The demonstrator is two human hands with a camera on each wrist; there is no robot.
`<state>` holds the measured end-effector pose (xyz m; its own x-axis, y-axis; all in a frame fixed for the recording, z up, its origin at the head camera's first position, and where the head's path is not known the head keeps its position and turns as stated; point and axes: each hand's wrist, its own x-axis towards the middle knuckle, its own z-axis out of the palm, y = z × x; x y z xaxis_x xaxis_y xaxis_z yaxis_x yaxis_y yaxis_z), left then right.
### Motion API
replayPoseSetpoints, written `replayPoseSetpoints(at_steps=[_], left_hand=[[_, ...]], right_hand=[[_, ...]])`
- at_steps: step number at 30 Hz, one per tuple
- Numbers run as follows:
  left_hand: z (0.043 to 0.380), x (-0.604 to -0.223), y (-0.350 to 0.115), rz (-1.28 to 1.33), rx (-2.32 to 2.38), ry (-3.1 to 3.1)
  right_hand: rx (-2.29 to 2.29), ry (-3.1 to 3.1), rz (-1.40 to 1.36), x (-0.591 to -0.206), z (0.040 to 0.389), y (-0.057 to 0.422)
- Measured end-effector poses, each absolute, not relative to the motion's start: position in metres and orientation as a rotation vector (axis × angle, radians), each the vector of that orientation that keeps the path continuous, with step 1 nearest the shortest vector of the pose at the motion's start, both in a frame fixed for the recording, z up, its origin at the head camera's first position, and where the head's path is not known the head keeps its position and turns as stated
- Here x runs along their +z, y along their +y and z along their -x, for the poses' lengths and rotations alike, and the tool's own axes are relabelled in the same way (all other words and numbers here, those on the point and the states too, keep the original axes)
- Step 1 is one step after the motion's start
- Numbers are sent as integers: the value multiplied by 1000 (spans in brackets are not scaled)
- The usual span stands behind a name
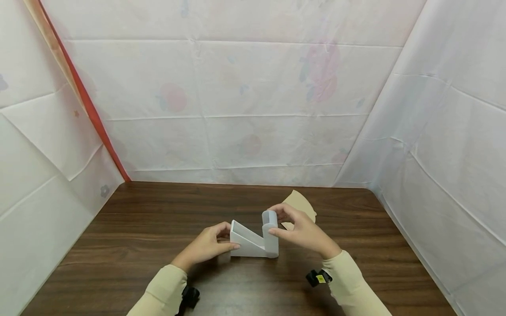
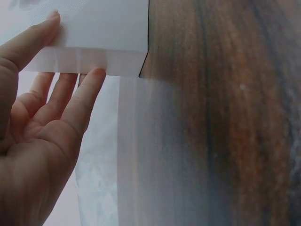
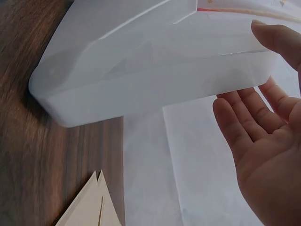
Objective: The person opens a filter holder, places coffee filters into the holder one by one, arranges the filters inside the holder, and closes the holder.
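Holder [image 1: 250,249] Gripped at Both Ends

White and hollow, the holder is toward the middle of the dark wooden table [image 1: 158,219], its sloping box to the left and its rounded upright to the right; whether its base touches the wood cannot be told. The left hand [image 1: 209,244] pinches the box's tall end, thumb on the near face, fingers against the end wall, palm clear. The right hand [image 1: 303,231] has the upright near its top, thumb in front and fingers behind, spread only as wide as the upright itself. Good handling here probably means matched, gentle pressure: the walls look thin, and a hard squeeze could flex them. Both hands would best shift together, so that no twist loads the corner where box meets upright. A tan piece [image 1: 301,204] lies just beyond the right hand, whose knuckles should avoid nudging it.
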<state>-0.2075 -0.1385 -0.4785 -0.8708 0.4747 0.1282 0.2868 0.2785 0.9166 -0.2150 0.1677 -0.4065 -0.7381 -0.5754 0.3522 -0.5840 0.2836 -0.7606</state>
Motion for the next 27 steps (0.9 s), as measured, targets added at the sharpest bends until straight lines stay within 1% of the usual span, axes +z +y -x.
replayPoseSetpoints(at_steps=[5, 16, 27], left_hand=[[207, -478, -139, -717, 1650, 2357], [207, -478, -139, -715, 1641, 2372], [206, -475, -138, -704, 1674, 2343]], right_hand=[[1537, -2545, -1050, -407, 212, 180], [1494, -2576, -1019, -406, 208, 209], [1494, -2567, -963, -415, 204, 232]])
